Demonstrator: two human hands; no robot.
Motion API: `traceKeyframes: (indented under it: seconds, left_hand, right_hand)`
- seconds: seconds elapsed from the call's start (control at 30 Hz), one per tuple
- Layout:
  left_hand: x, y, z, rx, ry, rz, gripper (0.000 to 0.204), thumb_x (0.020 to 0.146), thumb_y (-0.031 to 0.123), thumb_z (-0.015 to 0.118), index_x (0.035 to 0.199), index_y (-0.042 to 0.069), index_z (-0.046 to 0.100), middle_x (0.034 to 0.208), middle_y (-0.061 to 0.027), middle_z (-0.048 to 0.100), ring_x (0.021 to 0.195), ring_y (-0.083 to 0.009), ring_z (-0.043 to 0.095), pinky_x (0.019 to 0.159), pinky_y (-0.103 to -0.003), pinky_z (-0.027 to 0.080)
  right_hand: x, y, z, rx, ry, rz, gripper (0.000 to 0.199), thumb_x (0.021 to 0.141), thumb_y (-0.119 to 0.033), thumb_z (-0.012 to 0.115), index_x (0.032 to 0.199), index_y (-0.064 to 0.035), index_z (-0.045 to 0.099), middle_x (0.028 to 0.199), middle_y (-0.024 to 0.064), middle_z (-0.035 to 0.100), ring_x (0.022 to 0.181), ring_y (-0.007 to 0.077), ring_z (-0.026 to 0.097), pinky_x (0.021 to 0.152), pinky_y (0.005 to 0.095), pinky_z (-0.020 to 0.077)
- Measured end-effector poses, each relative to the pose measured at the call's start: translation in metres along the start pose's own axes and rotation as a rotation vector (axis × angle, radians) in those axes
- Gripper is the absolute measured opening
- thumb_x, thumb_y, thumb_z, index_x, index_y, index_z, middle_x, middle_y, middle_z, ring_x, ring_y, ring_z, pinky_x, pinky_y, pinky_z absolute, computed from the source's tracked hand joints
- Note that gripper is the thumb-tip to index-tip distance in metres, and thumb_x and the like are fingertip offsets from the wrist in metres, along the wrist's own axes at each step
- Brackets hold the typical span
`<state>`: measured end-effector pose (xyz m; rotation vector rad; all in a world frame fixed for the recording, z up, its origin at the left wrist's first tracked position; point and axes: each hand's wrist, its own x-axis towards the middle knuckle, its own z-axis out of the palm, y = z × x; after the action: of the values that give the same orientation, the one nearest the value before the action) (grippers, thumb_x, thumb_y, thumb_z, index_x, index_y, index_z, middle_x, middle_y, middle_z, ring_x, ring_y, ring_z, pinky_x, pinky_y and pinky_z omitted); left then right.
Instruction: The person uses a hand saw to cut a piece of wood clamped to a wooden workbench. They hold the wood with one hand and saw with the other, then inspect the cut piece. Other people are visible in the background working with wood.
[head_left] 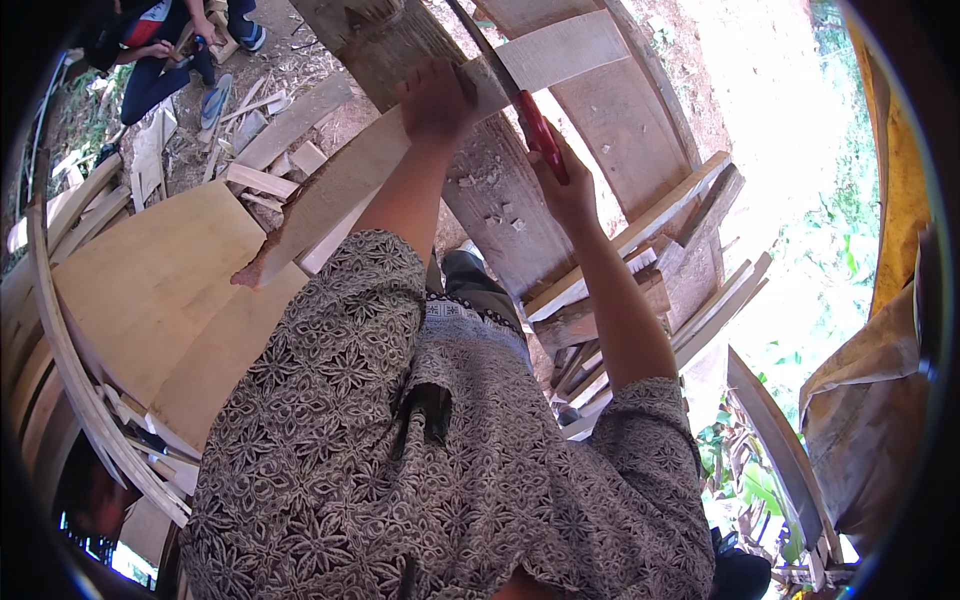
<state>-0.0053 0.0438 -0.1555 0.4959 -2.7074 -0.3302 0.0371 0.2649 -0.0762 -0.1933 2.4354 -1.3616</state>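
Note:
My right hand [570, 190] is wrapped round the red handle of a handsaw [543, 138]. Its narrow dark blade runs away from me, up to the top edge of the view, and lies across a long pale plank [345, 180]. On that plank, left of the blade, my left hand [436, 105] grips and presses down; its fingertips are partly hidden. The plank slants from the lower left to the upper right. It rests over a thick, wide wooden beam [510, 215], which carries sawdust and small wood chips.
Another person [165, 50] sits at the upper left, holding a tool. Large pale boards [160, 290] lean at my left. Offcuts [262, 180] litter the ground. Several stacked timbers [640, 235] lie at my right, with a brown-yellow sheet [870, 390] hanging farther right.

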Motion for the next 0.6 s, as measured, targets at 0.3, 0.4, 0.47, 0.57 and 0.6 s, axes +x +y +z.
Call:
traceKeyframes:
  seconds: [0.3,0.4,0.47,0.57,0.6]
  left_hand:
    - [0.004,-0.004,-0.001,-0.004,-0.099,0.003,0.024,0.097,0.032,0.055,0.106,0.009,0.06,0.112,-0.0134,0.061,0.108,-0.0328,0.058,0.092,-0.051,0.044]
    - [0.004,-0.002,-0.008,-0.013,-0.146,0.003,0.023,0.098,0.03,0.054,0.106,0.009,0.058,0.111,-0.0137,0.06,0.107,-0.0331,0.058,0.092,-0.052,0.045]
    - [0.006,-0.006,-0.009,-0.019,-0.159,0.003,0.022,0.097,0.03,0.054,0.106,0.009,0.057,0.11,-0.0134,0.059,0.106,-0.0332,0.058,0.091,-0.052,0.045]
    - [0.007,-0.009,-0.011,-0.047,-0.183,0.006,0.021,0.097,0.029,0.055,0.106,0.009,0.056,0.109,-0.0131,0.059,0.106,-0.0333,0.058,0.09,-0.052,0.044]
    - [0.007,-0.008,-0.014,-0.069,-0.197,0.008,0.021,0.097,0.028,0.055,0.106,0.009,0.056,0.109,-0.0131,0.059,0.106,-0.0333,0.058,0.09,-0.051,0.044]
  right_hand:
    - [-0.047,-0.081,-0.063,-0.051,-0.046,0.148,0.05,0.099,-0.008,0.068,0.147,-0.0066,0.057,0.128,0.0121,0.073,0.12,0.0155,0.066,0.1,0.0314,0.0512]
    - [-0.068,-0.128,-0.086,-0.088,-0.043,0.042,0.048,0.098,-0.001,0.065,0.146,-0.0036,0.057,0.132,0.0136,0.071,0.125,0.0175,0.065,0.103,0.0313,0.05]
    - [-0.066,-0.161,-0.094,-0.053,-0.074,0.002,0.048,0.098,0.003,0.062,0.145,-0.0019,0.057,0.134,0.0146,0.07,0.128,0.0195,0.064,0.105,0.0315,0.0494]
    - [-0.041,-0.186,-0.09,-0.07,-0.108,-0.023,0.047,0.098,0.006,0.059,0.145,-0.001,0.057,0.137,0.015,0.069,0.129,0.0213,0.064,0.106,0.0317,0.0494]
    - [-0.029,-0.182,-0.082,-0.067,-0.115,-0.042,0.047,0.098,0.005,0.06,0.145,-0.0006,0.057,0.136,0.0148,0.069,0.128,0.0209,0.064,0.106,0.0315,0.0494]
